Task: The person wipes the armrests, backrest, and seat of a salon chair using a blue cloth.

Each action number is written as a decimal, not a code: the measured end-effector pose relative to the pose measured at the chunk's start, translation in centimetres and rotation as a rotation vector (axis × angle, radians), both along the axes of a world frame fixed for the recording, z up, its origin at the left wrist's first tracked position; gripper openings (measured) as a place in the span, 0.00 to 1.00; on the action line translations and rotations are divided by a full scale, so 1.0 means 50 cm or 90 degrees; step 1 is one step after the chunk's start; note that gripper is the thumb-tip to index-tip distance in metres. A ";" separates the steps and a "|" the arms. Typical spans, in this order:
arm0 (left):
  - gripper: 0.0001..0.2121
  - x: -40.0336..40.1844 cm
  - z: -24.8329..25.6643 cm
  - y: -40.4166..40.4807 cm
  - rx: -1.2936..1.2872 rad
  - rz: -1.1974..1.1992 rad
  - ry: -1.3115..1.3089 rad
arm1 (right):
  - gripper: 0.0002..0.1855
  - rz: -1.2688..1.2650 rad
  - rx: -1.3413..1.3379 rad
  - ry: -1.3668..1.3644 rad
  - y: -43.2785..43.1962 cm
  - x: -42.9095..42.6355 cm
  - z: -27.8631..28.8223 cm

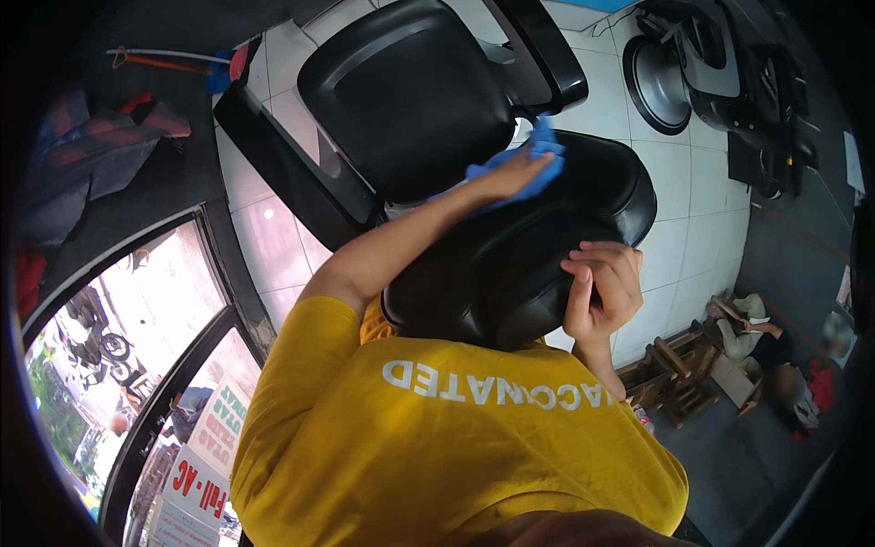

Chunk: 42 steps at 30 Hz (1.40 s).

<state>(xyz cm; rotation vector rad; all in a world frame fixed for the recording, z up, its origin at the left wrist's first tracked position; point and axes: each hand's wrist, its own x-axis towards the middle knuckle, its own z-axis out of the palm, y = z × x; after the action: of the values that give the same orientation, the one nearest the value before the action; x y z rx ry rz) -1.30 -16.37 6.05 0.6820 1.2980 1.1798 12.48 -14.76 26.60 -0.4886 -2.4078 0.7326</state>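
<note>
A black padded barber chair stands in front of me, its backrest [478, 273] nearest my body and its seat [417, 102] farther off. My left hand [523, 171] holds a crumpled blue cloth [540, 181] against the backrest. Part of the cloth sticks up past the fingers, and some of it is hidden under the forearm. My right hand [605, 284] is at the right side of the backrest, fingers loosely curled and thumb apart, with nothing seen in it. Whether it presses on the padding is unclear.
Armrests [547, 61] flank the seat. Another chair with a round metal base [656, 85] stands at the right, on white floor tiles [656, 167]. A seated person [759, 342] is beside wooden furniture [673, 372]. A glass door [164, 273] is left; long-handled cleaning tools [171, 65] lie beyond.
</note>
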 end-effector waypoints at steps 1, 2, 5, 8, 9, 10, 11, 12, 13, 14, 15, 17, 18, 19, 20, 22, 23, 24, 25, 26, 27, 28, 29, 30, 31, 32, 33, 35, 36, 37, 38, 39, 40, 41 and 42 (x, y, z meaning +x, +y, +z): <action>0.36 0.005 0.054 0.019 0.081 0.040 0.036 | 0.02 -0.008 -0.003 0.004 0.000 0.001 -0.003; 0.35 0.023 0.088 0.037 0.107 0.073 0.092 | 0.02 -0.003 -0.001 0.007 -0.002 0.003 -0.003; 0.30 0.051 0.165 0.094 0.312 0.105 0.278 | 0.02 -0.010 0.001 0.013 -0.006 0.004 -0.004; 0.30 -0.006 0.196 0.142 0.315 -0.054 0.268 | 0.01 0.011 0.005 0.020 -0.002 0.002 -0.001; 0.32 -0.014 0.201 0.154 0.263 -0.143 0.201 | 0.01 0.017 -0.003 0.021 -0.004 0.005 0.001; 0.33 -0.030 0.224 0.157 0.210 -0.147 0.160 | 0.01 0.023 -0.012 0.023 -0.004 0.007 0.001; 0.33 -0.031 0.210 0.172 0.211 -0.157 0.159 | 0.01 0.012 -0.011 0.023 -0.003 0.006 -0.001; 0.33 -0.038 0.184 0.188 0.163 -0.172 0.096 | 0.01 0.019 -0.012 0.021 -0.004 0.004 -0.001; 0.34 -0.038 0.156 0.208 0.120 -0.190 0.036 | 0.02 0.021 -0.007 0.022 -0.002 0.000 -0.001; 0.34 -0.029 0.110 0.215 0.116 -0.124 0.071 | 0.02 0.019 -0.007 0.031 -0.001 -0.003 -0.003; 0.34 -0.031 0.069 0.217 0.117 -0.131 0.076 | 0.02 0.015 -0.015 0.043 -0.001 -0.001 -0.005; 0.34 -0.030 -0.001 0.207 0.030 -0.068 0.040 | 0.02 0.003 -0.028 0.045 -0.004 0.003 -0.005; 0.32 -0.039 -0.025 0.198 -0.025 -0.083 0.059 | 0.03 0.006 -0.025 0.041 -0.002 0.004 -0.003; 0.32 -0.040 -0.062 0.183 -0.027 -0.086 0.059 | 0.03 0.014 -0.023 0.044 -0.002 0.002 -0.003; 0.31 -0.037 -0.103 0.170 0.031 -0.038 0.022 | 0.03 0.010 -0.021 0.044 -0.002 0.001 -0.002; 0.27 -0.039 -0.101 0.151 0.090 0.030 0.011 | 0.04 0.005 -0.020 0.049 -0.001 0.006 -0.005; 0.27 -0.037 -0.108 0.154 0.093 0.024 0.010 | 0.04 -0.001 -0.016 0.049 -0.003 0.009 -0.005; 0.26 -0.040 -0.131 0.153 0.122 0.029 0.056 | 0.04 0.000 -0.018 0.050 -0.005 0.007 -0.005; 0.26 -0.039 -0.168 0.146 0.148 0.037 0.102 | 0.04 0.004 -0.022 0.050 -0.006 0.006 -0.004; 0.26 -0.048 -0.260 0.116 0.154 0.041 0.105 | 0.05 0.021 -0.027 0.063 -0.008 -0.002 -0.002; 0.26 -0.062 -0.350 0.081 0.157 0.046 0.112 | 0.05 0.046 -0.031 0.080 -0.009 -0.010 0.003; 0.27 -0.039 -0.358 0.071 0.107 0.022 0.083 | 0.05 0.031 -0.026 0.062 -0.002 -0.002 -0.003; 0.27 -0.028 -0.355 0.053 0.054 0.003 0.061 | 0.05 0.020 -0.024 0.050 0.000 0.005 -0.007; 0.28 -0.012 -0.330 0.021 -0.030 -0.067 -0.020 | 0.07 0.003 -0.021 0.051 0.001 0.018 -0.011; 0.30 -0.016 -0.300 -0.028 -0.127 -0.123 -0.082 | 0.07 -0.002 -0.015 0.051 0.001 0.028 -0.020; 0.31 -0.033 -0.324 -0.075 -0.167 -0.135 -0.107 | 0.08 -0.007 -0.040 0.103 -0.002 0.027 -0.023; 0.32 -0.042 -0.352 -0.113 -0.204 -0.155 -0.132 | 0.09 -0.018 -0.062 0.153 -0.001 0.025 -0.026; 0.32 -0.032 -0.383 -0.188 -0.224 -0.139 -0.076 | 0.10 -0.048 -0.087 0.161 0.001 0.019 -0.021; 0.32 -0.023 -0.368 -0.216 -0.231 -0.141 -0.063 | 0.10 -0.074 -0.082 0.143 0.001 0.019 -0.019; 0.32 -0.033 -0.290 -0.210 -0.277 -0.172 -0.110 | 0.10 -0.111 -0.066 0.120 0.004 0.023 -0.029; 0.31 -0.053 -0.229 -0.226 -0.326 -0.180 -0.146 | 0.11 -0.115 -0.072 0.119 0.002 0.022 -0.029; 0.32 -0.045 -0.251 -0.278 -0.306 -0.131 -0.029 | 0.11 -0.095 -0.071 0.133 0.000 0.018 -0.025; 0.34 -0.033 -0.286 -0.300 -0.274 -0.089 0.084 | 0.11 -0.090 -0.071 0.135 0.002 0.018 -0.022; 0.34 -0.037 -0.286 -0.292 -0.259 -0.081 0.087 | 0.11 -0.090 -0.071 0.131 0.008 0.022 -0.027; 0.34 -0.035 -0.271 -0.300 -0.279 -0.099 0.122 | 0.12 -0.095 -0.075 0.133 0.009 0.019 -0.027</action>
<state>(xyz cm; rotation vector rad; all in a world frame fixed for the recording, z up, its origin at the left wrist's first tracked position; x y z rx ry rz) -3.05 -31.39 -7.51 0.5670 1.5697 0.6813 13.44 -14.33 25.23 -0.6019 -2.1190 0.8189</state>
